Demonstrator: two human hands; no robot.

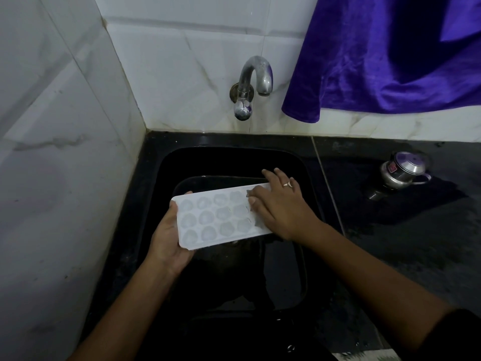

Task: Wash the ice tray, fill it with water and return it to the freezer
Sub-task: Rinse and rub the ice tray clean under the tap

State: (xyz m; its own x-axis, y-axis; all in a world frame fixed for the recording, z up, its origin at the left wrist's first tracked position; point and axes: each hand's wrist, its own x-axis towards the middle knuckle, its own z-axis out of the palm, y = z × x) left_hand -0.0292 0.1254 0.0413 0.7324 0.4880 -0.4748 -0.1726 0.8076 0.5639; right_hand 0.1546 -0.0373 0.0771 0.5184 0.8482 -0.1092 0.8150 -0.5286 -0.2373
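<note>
Over the black sink I hold the white ice tray, cups facing up. It is up in the air, not resting on anything, and it tips a little, with the right end higher and farther from me.

My left hand grips the near left end. My palm is under it, my thumb is on the edge and my fingers curl round the far side. My right hand lies flat on the right end with the fingers nearly straight, pressing down. A small grey thing peeks out from under that hand. It may be a scrub pad, but I cannot tell.

The tap sticks out of the white tile wall above the sink. I see no water coming from it. A purple cloth hangs beside the tap, and a small steel pot with a lid sits on the dark counter to the right.

I think I am washing the tray. Only one hand really holds it, and only at one end. If I rub too hard with my right hand, the tray could tip and slip out of my left hand into the sink. Wet plastic is slippery, so that would make it worse. Pushing hard could also bend or crack the thin tray. If I turn the tap on too strong, water could splash onto the purple cloth.
</note>
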